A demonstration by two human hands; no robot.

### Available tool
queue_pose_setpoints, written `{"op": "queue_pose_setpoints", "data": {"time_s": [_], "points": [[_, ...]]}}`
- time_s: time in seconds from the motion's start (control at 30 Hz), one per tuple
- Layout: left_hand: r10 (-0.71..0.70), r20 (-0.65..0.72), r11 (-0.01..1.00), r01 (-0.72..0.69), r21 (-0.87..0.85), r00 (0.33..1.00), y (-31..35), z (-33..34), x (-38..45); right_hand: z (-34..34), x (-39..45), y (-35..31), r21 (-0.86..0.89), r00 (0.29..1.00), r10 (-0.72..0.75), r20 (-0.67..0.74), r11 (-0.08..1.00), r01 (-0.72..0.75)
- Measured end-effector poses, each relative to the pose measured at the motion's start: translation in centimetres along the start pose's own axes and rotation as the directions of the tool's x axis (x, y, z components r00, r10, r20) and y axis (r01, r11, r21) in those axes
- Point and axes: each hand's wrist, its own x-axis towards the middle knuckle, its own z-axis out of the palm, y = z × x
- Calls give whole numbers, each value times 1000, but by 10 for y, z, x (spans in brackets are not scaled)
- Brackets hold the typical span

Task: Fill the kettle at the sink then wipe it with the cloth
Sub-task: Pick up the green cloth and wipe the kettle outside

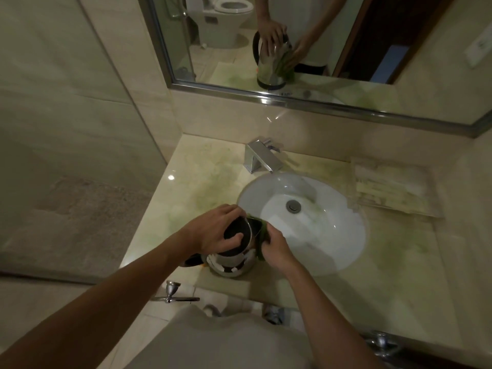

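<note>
Left hand (213,230) atop kettle (230,263), right hand (274,249) seemingly pressing cloth (262,230)

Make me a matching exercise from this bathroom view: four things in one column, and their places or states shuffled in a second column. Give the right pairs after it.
Things:
1. kettle
2. cloth
3. left hand
4. faucet

Places or states:
A. pressed on the black lid from above
B. at the back of the sink, no water running
C. standing on the counter at the basin's near left edge
D. green, held against the kettle's side by the right hand

Pairs: 1-C, 2-D, 3-A, 4-B
</note>
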Motion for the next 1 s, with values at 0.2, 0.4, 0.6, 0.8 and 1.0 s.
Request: {"op": "queue_pose_setpoints", "data": {"time_s": [0.2,0.4,0.6,0.8,1.0], "points": [[-279,-402,907,377,189,872,17,22,-18,9,-10,14,60,973,185,134,979,-195],[-621,-536,755,619,-215,572,49,36,-13,-13,-7,-3,178,996,-8,86,984,-7],[-487,-588,872,401,-281,646,22,20,-20,-44,-6,-24,126,966,-173,193,981,151],[-599,-597,801,423,-425,534,10,19,-15,-17,-14,-38,29,930,-313,195,949,314],[-831,-498,515,680,-521,248,10,25,-13,-12,19,-57,-154,923,-233,306,945,289]]}}
